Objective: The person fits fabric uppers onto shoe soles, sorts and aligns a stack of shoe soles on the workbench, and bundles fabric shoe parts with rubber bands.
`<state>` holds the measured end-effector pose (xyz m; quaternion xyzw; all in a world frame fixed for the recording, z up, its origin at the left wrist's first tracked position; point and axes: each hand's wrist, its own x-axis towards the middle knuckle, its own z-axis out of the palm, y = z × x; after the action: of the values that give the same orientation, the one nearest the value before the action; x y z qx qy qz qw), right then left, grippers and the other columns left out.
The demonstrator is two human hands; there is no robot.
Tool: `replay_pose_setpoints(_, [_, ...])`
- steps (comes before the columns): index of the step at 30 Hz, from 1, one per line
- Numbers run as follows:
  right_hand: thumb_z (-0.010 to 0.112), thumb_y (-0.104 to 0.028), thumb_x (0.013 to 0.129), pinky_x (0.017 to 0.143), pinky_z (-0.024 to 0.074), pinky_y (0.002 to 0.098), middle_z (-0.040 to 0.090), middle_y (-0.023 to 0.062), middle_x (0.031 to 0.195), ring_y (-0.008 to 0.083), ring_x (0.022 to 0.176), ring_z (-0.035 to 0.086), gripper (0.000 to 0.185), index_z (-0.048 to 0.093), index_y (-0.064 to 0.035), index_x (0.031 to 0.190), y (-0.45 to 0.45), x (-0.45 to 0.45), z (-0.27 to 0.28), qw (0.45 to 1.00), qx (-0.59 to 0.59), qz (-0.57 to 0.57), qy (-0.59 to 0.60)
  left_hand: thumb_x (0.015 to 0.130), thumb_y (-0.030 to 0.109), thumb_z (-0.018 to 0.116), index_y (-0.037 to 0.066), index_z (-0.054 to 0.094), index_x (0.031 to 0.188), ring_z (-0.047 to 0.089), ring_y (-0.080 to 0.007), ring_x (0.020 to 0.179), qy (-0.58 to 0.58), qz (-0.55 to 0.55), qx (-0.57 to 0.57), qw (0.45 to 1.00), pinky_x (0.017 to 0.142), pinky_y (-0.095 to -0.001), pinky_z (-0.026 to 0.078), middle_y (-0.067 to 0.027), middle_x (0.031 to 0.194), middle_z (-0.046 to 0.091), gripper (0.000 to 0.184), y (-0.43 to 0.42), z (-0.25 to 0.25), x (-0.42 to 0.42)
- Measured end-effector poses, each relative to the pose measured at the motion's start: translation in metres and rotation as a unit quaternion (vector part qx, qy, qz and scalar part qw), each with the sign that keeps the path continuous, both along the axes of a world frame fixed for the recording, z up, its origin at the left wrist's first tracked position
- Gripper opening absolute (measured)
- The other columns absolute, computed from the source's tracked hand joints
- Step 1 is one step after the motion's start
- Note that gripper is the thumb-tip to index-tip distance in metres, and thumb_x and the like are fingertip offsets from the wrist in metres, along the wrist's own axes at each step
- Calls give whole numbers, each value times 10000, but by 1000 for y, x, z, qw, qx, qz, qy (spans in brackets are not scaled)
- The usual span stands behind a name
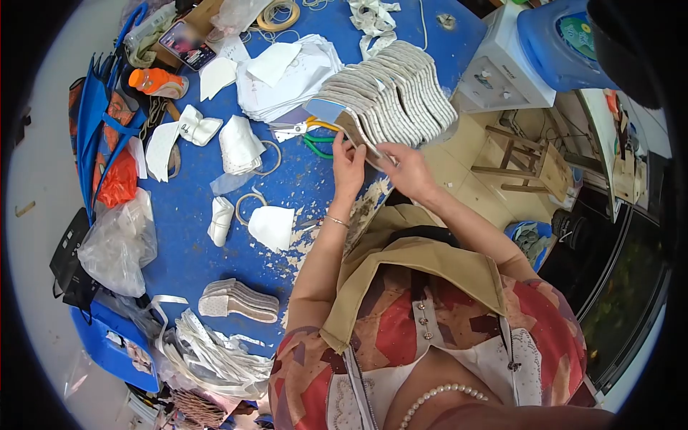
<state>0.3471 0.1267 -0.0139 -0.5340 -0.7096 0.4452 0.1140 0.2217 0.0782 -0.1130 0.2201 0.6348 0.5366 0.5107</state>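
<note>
A long row of stacked insoles [401,93] stands on edge along the right side of the blue table. At its near end is a brown-faced insole [352,126] with a light blue patch at its upper end. My left hand [348,168] pinches the lower edge of this insole, thumb and fingers close together. From the other side, my right hand [408,172] closes its fingers on the same lower end; its fingertips are partly hidden. Beside my left hand lie scissors with orange handles [321,123] and a green-handled pair [315,145].
White paper pieces [290,79] are piled behind the scissors. Rolls of tape, an orange-capped bottle [159,82] and a phone [188,44] lie farther left. A small insole stack [239,299] sits near white strips [215,351]. A wooden stool [527,161] stands at right.
</note>
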Motion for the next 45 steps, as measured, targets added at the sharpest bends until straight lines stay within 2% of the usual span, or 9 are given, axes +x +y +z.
replay_pose_setpoints(3, [603,-113,826,738,508,290,667,69,1018,188,828,612,338,618,-45,1157,33,37,0,992,-26,-124,2,908,112,573,-20,281,1394,557,-199,941,-29,43,22,998,830,-271,458,-176,1163,536,582,4,-4,8])
replay_pose_setpoints(8, [655,-194,805,785,501,305,638,173,1065,211,875,605,460,567,-20,1222,130,103,-53,977,44,-207,22,910,161,576,-39,191,1421,512,-278,1047,-131,52,58,988,919,-333,420,-240,1257,445,670,14,5,9])
replay_pose_setpoints(12, [693,-211,772,801,493,282,651,152,1055,205,863,610,508,565,-10,1221,171,108,-66,977,-79,-197,11,874,230,619,-64,155,1420,446,-360,1119,91,0,-65,994,1006,-397,342,-296,1281,385,774,18,-19,22])
replay_pose_setpoints(19, [690,-221,779,768,477,254,675,73,973,148,822,584,446,608,-13,1165,173,96,-50,991,-107,-73,31,764,280,702,-57,273,1378,447,-402,1050,228,41,-30,972,952,-455,362,-297,1196,428,821,41,11,44])
replay_pose_setpoints(22, [665,-210,809,707,472,256,672,46,935,125,773,567,384,621,-19,1140,182,92,-47,994,-66,-66,-63,784,364,669,-81,244,1383,436,-405,1076,318,19,-96,943,968,-457,357,-299,1244,395,858,43,14,44])
replay_pose_setpoints(24, [638,-237,838,698,462,248,668,62,955,123,781,566,385,614,-8,1146,185,95,-51,989,-108,-97,-3,770,372,678,-70,273,1373,449,-388,1049,373,68,-87,921,920,-443,382,-277,1216,417,850,45,7,51])
replay_pose_setpoints(32, [665,-258,853,764,459,233,658,110,1036,143,860,591,453,582,54,1171,189,90,-48,987,-140,-79,17,711,254,707,-98,247,1360,430,-383,1019,217,121,-57,967,941,-424,369,-249,1163,395,870,48,31,47])
replay_pose_setpoints(42, [661,-263,861,762,462,234,657,120,1035,138,857,591,437,585,55,1152,187,84,-50,992,-101,-72,-12,773,277,659,-101,208,1378,393,-394,1097,226,164,-29,960,985,-442,335,-275,1245,329,845,60,9,61])
replay_pose_setpoints(45, [657,-251,864,757,461,232,657,118,1027,132,847,588,418,588,51,1146,183,80,-41,992,-92,-87,-17,783,335,635,-63,234,1387,399,-396,1101,288,133,-123,940,963,-468,341,-273,1277,334,826,58,21,60])
